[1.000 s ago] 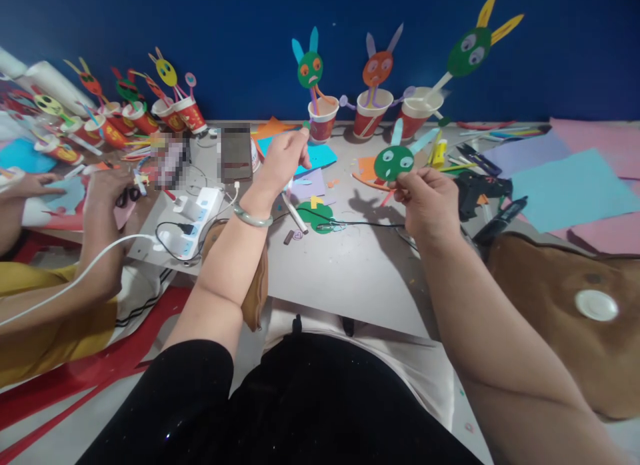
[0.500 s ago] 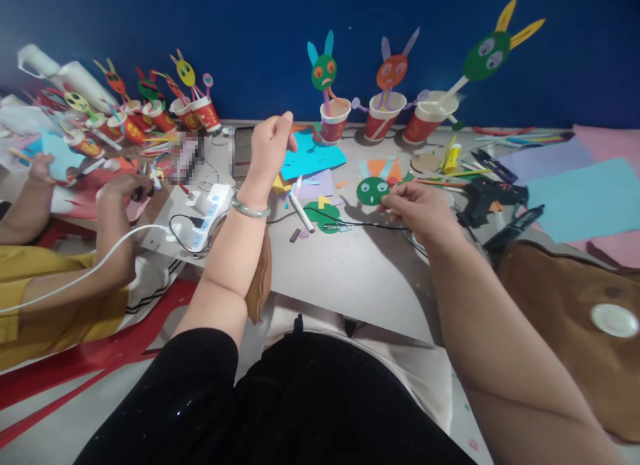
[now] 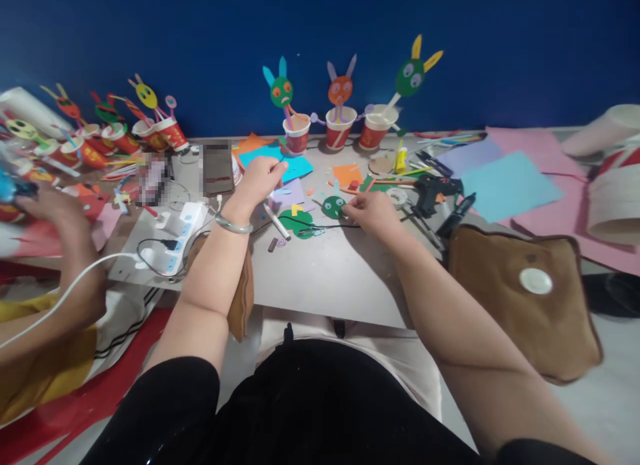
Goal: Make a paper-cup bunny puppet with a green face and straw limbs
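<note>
Pinching the edge of a green paper face (image 3: pixel 333 208) between thumb and fingertips, the right hand (image 3: pixel 371 213), in the head view, sits low over the tabletop (image 3: pixel 330 271). The face is just left of those fingers, its two round eyes turned up; whether it touches the surface beneath cannot be told. The left hand (image 3: pixel 264 177) is apart from it, farther left, fingers curled in towards the thumb; I cannot tell whether anything is between them.

Nearer the body than the left hand are a white pen (image 3: pixel 277 223) and some cut green paper (image 3: pixel 300 230). A blue sheet (image 3: pixel 300 166) lies just beyond that hand, and a black glue gun (image 3: pixel 431 193) to the right of the right hand.

The pinch is best light and at the rim, since thin paper would probably crease under a hard squeeze. Fingers are better off the eyes, and the face clear of the black cord (image 3: pixel 343 225) on its near side.
</note>
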Demonstrator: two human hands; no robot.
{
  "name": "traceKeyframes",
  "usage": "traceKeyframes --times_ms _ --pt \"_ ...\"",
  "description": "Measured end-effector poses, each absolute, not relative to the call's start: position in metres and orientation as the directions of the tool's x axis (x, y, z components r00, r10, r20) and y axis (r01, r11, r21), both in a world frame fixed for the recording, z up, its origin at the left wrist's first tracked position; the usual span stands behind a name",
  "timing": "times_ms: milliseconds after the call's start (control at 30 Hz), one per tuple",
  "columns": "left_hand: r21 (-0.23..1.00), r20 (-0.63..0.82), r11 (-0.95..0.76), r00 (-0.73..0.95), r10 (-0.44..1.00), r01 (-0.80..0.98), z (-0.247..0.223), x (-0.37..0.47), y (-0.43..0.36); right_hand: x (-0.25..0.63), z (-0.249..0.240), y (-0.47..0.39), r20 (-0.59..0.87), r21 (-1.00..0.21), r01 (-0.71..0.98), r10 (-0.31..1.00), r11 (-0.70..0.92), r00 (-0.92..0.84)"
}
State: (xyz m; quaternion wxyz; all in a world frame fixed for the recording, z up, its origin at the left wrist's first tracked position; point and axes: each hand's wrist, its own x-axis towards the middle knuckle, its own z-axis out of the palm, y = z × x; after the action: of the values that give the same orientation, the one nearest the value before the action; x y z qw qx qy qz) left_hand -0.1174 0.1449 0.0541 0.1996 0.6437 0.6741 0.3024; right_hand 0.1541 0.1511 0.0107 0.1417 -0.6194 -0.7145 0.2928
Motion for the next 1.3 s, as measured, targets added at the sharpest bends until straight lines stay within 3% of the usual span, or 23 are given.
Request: traceKeyframes --times_ms 67,133,300,367,433,533,633,733,833,967,1133,1200,1300 --pt "0.644 0.113 0.006 -0.103 0.988 0.765 0.052 -0.108 0.145 0.154 0.017 0.15 -0.12 -0.435 0.897 0.982 0.081 -0.147" --pt "0.623 0.14 0.01 -0.124 0.982 0.782 0.048 -0.097 0.145 0.161 0.026 0.149 -0.053 -0.374 0.923 0.992 0.083 -0.111" --pt "0.62 0.175 -0.054 -0.07 0.982 0.782 0.038 -0.074 0.143 0.196 0.062 0.156 0.206 -0.574 0.813 0.978 0.099 0.026" --pt "0.611 0.147 -0.071 -0.024 0.989 0.789 0.037 -0.069 0.142 0.208 0.072 0.168 0.261 -0.539 0.838 0.963 0.089 0.066" --pt "0.604 0.119 -0.076 0.005 0.993 0.793 0.037 -0.066 0.141 0.217 0.075 0.187 0.228 -0.388 0.921 0.972 0.039 0.055" --pt "0.604 0.112 -0.079 0.013 0.994 0.793 0.036 -0.062 0.139 0.226 0.064 0.219 -0.012 -0.042 0.999 0.999 0.03 -0.031" --pt "0.607 0.126 -0.088 0.014 0.992 0.79 0.032 -0.057 0.14 0.231 0.046 0.242 -0.163 0.038 0.993 0.981 0.111 -0.103" --pt "0.636 0.136 -0.106 0.024 0.99 0.764 0.026 -0.055 0.142 0.232 0.036 0.256 -0.2 0.062 0.984 0.968 0.168 -0.152" --pt "0.767 0.134 -0.093 -0.017 0.991 0.634 0.023 -0.054 0.144 0.229 0.042 0.262 -0.193 0.063 0.979 0.965 0.194 -0.178" --pt "0.91 0.09 -0.063 -0.047 0.995 0.411 0.022 -0.05 0.145 0.232 0.066 0.262 -0.071 0.016 0.983 0.981 0.18 -0.179" --pt "0.922 0.093 -0.089 0.009 0.996 0.376 0.02 -0.047 0.144 0.247 0.093 0.257 0.223 -0.261 0.941 0.962 0.217 -0.16" --pt "0.902 0.108 -0.117 0.044 0.993 0.415 0.02 -0.048 0.144 0.253 0.099 0.255 0.215 -0.287 0.938 0.967 0.195 -0.135" --pt "0.848 0.149 -0.184 0.108 0.983 0.497 0.022 -0.05 0.143 0.256 0.103 0.251 0.159 -0.217 0.972 0.986 0.089 -0.054"
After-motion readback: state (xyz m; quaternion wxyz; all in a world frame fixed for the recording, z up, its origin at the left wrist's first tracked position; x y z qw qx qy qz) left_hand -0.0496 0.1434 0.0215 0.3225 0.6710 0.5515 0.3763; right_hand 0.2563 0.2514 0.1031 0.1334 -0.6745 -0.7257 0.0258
